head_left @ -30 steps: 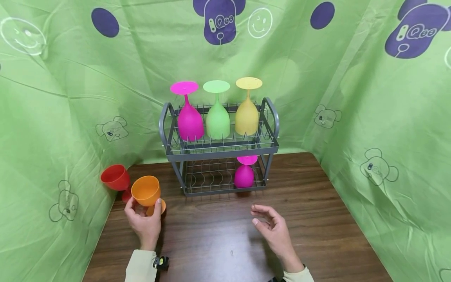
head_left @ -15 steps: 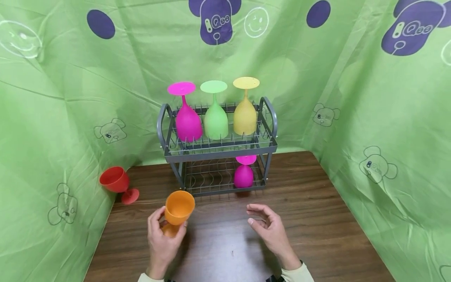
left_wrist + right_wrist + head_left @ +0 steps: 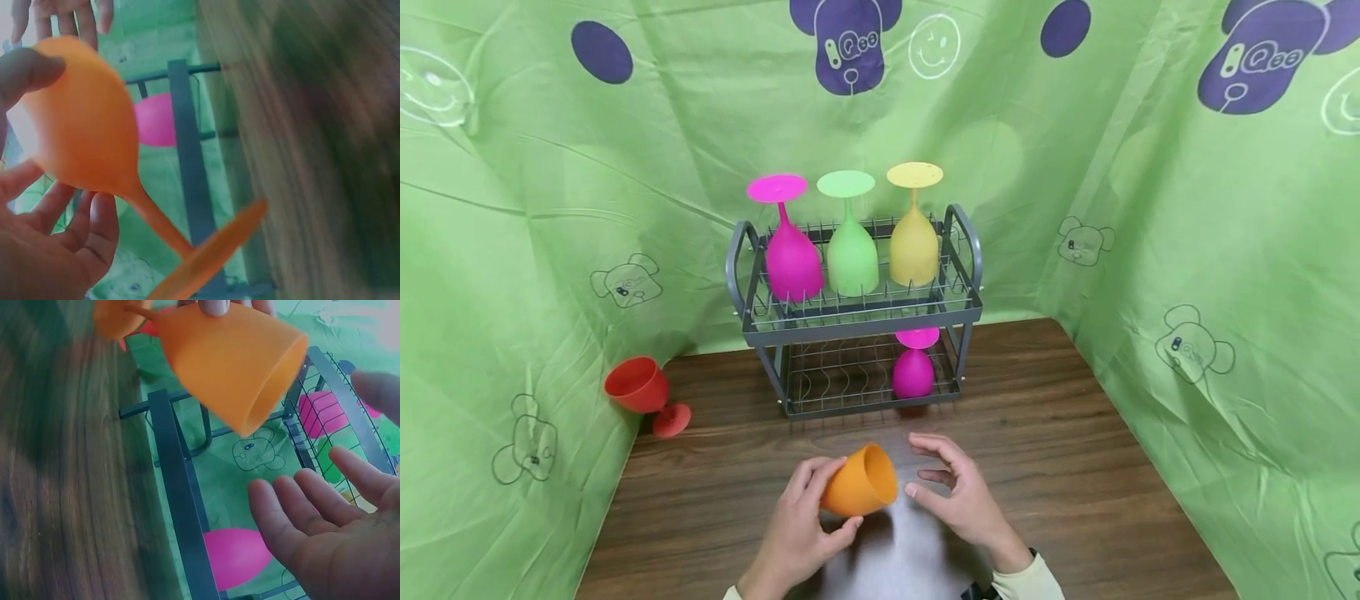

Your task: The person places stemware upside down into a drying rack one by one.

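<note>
An orange plastic goblet (image 3: 856, 483) is tilted on its side in front of the rack, its mouth turned to the right. My left hand (image 3: 805, 517) grips its bowl between thumb and fingers; in the left wrist view the goblet's stem and foot (image 3: 206, 256) point away from the palm. To the right of the goblet's mouth, my right hand (image 3: 958, 496) is held with fingers spread and bent slightly, apart from it. In the right wrist view a gap shows between the goblet (image 3: 231, 359) and the right fingers (image 3: 275, 500).
A two-tier grey dish rack (image 3: 861, 329) holds upside-down goblets on top: magenta (image 3: 793, 262), green (image 3: 852, 258) and yellow (image 3: 914, 246). Another magenta goblet (image 3: 913, 373) stands inverted below, at the right. A red goblet (image 3: 640, 387) stands upright on the wooden table (image 3: 1037, 400) at left. Green cloth surrounds it.
My left hand has carried the orange goblet rightward from beside the red one and tipped it from upright onto its side. My right hand has barely moved.
</note>
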Tool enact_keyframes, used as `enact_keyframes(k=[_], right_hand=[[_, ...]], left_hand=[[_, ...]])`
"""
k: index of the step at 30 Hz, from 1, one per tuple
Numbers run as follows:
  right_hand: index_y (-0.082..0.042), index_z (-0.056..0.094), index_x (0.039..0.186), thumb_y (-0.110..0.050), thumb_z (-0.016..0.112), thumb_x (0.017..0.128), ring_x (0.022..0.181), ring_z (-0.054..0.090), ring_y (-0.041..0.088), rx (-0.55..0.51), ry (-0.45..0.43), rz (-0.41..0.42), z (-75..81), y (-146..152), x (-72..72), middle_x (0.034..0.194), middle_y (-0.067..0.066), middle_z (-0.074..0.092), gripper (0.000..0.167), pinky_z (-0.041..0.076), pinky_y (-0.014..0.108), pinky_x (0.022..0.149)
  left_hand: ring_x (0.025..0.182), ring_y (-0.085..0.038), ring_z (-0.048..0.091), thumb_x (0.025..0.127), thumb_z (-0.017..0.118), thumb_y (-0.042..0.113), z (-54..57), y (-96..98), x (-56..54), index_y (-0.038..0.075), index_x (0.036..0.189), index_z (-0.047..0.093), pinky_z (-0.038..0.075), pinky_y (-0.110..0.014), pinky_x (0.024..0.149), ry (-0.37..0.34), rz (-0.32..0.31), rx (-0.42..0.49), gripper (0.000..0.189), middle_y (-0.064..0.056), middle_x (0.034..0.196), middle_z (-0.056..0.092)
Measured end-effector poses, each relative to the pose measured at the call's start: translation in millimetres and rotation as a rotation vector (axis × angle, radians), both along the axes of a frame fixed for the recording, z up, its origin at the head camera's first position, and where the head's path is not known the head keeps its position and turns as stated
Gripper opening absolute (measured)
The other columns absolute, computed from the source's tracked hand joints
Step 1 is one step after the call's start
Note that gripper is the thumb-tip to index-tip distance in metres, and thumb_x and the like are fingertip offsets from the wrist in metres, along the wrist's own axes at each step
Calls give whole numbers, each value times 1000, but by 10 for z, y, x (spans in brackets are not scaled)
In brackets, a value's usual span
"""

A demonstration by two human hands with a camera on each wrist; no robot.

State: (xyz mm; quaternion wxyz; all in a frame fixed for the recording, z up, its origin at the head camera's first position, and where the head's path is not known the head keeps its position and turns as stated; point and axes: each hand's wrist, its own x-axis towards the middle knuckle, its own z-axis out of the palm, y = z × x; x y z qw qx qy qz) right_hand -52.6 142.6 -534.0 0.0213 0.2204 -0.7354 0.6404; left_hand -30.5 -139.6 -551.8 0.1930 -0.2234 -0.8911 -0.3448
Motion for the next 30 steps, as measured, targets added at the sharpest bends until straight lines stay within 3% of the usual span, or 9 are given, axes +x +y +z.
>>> enact_keyframes(k=[4,11,15,22,30], right_hand=[[-19,56,150,-12,85,89,135,57,21,63,-1,45,12,-27,6,154,7,54,69,62,39,99],[-20,59,148,-15,87,88,134,60,29,96,-21,158,-8,-74,44,152,10,56,67,63,46,98],[-20,60,146,-19,87,89,131,62,23,112,-39,163,-29,-91,59,149,9,58,63,64,45,96],[-7,59,146,-19,87,89,130,62,17,88,-76,183,-46,-103,87,149,16,56,65,64,45,95],[-17,61,143,-19,87,88,126,64,24,91,-62,98,-82,-102,104,144,6,61,61,65,43,92]], left_hand=[[109,-12,62,69,97,35,76,54,15,21,143,63,62,-32,82,32,-28,-118,83,3,130,61],[111,-10,60,68,96,40,149,100,59,20,140,66,60,-32,85,38,-73,-190,81,7,129,62],[112,-9,59,67,97,41,164,101,62,22,140,66,59,-32,85,41,-79,-204,81,8,129,62],[113,-8,59,69,95,41,178,87,70,24,143,64,58,-32,84,22,-88,-235,82,9,130,61],[117,-12,61,74,96,36,196,130,80,20,145,63,60,-35,88,32,-90,-231,80,4,135,62]])
